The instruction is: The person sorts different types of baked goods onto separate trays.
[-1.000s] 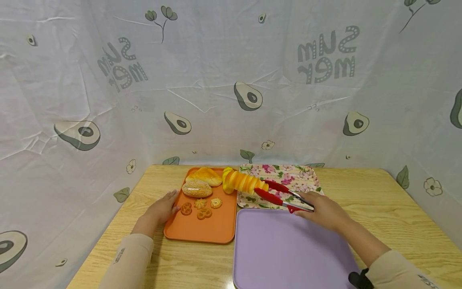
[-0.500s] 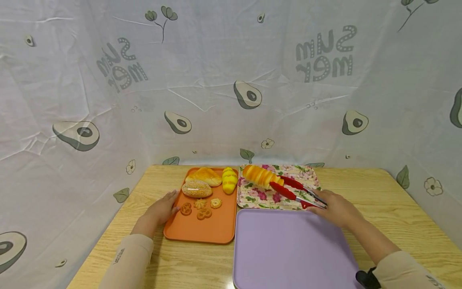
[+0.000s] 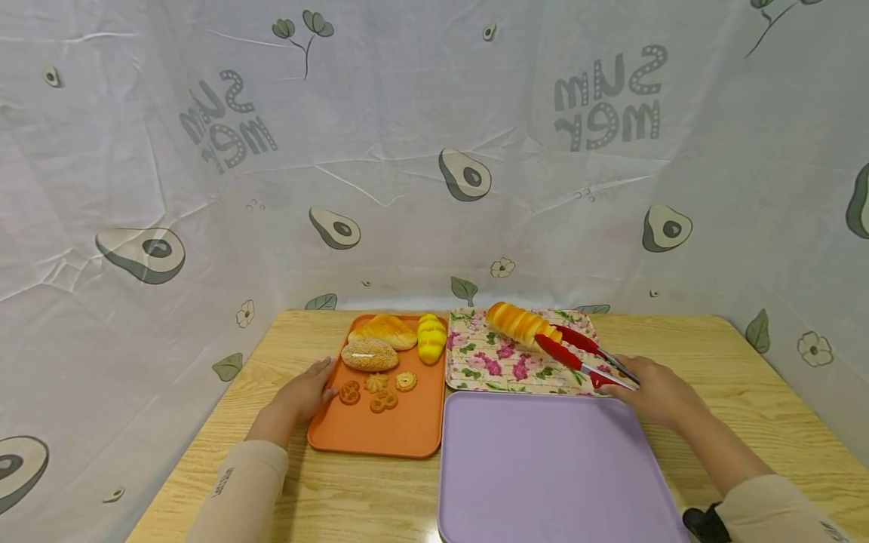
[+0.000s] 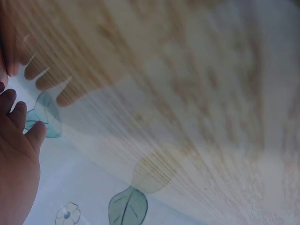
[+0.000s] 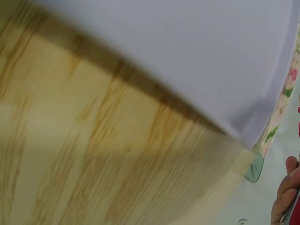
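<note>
My right hand (image 3: 661,392) holds red-tipped tongs (image 3: 587,360). Between the tongs' tips is one end of a ridged orange bread roll (image 3: 521,324), over the floral tray (image 3: 468,377); whether it touches the tray I cannot tell. At the orange tray's (image 3: 373,441) left edge rests my left hand (image 3: 305,388), fingers extended and thumb by the rim. On that tray are a yellow bread roll (image 3: 431,339), a golden bread (image 3: 384,331), a seeded bun (image 3: 370,354), two pretzels (image 3: 384,400) and two small cookies (image 3: 406,381). The right wrist view catches only some fingers (image 5: 287,192) on the tongs.
A lilac tray (image 3: 550,467) lies in front of the floral one, right of the orange tray. All three stand on a wood-grain table (image 3: 733,377). A white cloth (image 3: 407,173) printed with avocados hangs behind and at both sides.
The tongs carried the orange bread roll rightward, from beside the yellow roll at the orange tray's edge to over the floral tray. My left hand stayed in place.
</note>
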The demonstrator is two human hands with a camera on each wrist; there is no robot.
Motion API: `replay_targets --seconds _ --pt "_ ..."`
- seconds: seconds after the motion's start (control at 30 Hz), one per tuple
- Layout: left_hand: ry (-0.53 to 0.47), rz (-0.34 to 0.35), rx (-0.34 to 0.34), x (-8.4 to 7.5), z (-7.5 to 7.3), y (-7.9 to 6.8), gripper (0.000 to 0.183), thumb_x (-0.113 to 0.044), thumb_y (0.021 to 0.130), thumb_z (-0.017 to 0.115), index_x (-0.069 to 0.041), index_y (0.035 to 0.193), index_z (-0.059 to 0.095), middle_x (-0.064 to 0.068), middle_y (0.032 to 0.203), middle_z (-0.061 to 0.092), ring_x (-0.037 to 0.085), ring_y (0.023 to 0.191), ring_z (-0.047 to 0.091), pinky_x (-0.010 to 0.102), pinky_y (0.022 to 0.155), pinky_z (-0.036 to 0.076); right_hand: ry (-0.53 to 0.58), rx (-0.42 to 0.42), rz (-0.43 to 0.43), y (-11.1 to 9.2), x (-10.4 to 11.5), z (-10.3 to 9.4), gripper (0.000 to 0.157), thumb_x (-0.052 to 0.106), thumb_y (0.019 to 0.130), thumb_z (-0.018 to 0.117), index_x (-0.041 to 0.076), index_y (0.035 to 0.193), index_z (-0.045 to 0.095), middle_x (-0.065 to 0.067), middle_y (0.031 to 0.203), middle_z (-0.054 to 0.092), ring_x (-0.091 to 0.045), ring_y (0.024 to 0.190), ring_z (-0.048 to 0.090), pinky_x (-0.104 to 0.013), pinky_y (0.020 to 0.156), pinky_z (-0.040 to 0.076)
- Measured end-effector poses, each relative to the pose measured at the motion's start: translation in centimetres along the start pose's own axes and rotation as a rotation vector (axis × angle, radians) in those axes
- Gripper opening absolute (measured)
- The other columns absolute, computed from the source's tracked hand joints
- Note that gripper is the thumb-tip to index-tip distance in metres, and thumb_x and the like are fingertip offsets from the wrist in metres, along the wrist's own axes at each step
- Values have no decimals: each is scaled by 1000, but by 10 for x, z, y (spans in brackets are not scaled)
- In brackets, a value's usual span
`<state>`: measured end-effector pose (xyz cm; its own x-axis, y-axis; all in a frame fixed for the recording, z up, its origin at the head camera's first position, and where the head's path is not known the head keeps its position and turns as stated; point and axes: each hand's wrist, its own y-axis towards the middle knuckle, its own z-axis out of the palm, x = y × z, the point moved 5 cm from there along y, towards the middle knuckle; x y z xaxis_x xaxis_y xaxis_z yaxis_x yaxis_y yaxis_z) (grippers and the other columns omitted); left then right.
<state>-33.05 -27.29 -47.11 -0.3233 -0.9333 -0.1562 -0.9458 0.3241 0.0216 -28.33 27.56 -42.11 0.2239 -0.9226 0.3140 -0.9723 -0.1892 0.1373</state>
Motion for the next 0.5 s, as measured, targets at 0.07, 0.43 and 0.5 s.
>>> replay_targets --seconds 0.07,0.43,0.5 --pt "4 5 -2 0 1 0 57 -22 99 53 8 144 34 25 148 31 43 135 28 54 105 30 2 0 9 -1 -5 -1 82 49 84 68 -12 134 45 -37 126 49 -55 114 45 -64 80 44" --pt "-10 0 5 0 0 0 58 -22 99 53 8 144 33 25 148 30 43 135 27 54 105 30 14 15 60 -8 -26 -9 90 57 83 65 -14 133 44 -39 121 50 -50 101 54 -57 69 47" --pt "-8 1 6 0 0 0 58 -22 99 53 8 144 33 25 148 30 43 135 27 54 105 30 13 22 67 -9 -28 -10 90 57 83 65 -15 133 44 -39 120 50 -49 99 54 -56 69 47"
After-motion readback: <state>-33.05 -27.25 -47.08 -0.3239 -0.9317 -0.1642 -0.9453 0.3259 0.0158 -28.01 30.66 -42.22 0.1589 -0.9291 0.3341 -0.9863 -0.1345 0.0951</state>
